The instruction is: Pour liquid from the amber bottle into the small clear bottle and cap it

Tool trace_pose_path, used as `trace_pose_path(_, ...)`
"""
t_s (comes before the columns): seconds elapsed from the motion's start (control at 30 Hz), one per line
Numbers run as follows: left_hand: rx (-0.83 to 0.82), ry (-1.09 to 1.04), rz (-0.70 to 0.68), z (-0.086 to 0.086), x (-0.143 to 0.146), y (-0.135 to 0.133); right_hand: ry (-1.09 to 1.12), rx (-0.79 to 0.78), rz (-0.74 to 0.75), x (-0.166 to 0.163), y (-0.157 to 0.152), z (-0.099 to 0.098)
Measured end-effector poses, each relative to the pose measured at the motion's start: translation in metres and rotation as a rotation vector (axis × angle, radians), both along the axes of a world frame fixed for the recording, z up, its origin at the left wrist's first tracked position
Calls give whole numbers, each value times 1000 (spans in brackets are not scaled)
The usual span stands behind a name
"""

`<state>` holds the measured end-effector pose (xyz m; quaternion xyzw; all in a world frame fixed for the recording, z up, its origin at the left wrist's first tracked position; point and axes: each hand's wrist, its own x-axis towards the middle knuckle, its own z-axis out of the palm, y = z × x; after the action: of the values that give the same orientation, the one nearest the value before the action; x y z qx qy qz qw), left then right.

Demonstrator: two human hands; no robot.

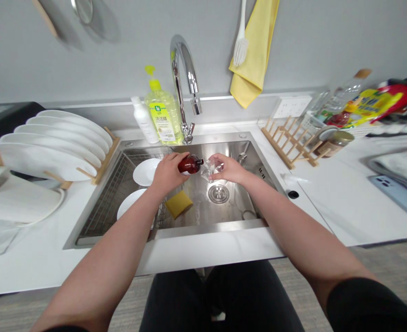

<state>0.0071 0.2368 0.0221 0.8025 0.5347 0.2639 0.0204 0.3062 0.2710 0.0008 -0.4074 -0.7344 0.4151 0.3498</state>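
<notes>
Dark-red btl [190, 164] gripped firmly in L hand [167, 174], clear glass tumbler [211, 168] held in R hand [228, 168], both low over steel sink [206, 229], safest w/ wet items.

Hanging utensils [83, 9] blurred, cut off by top edge; dark bottle [190, 165] partly hidden by left hand [167, 173].
</notes>
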Motion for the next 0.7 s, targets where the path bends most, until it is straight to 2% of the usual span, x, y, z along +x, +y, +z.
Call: trace_pose_path(0.7,-29,55,30,2,0,-1,-19,-18,-1,-1,0,-3)
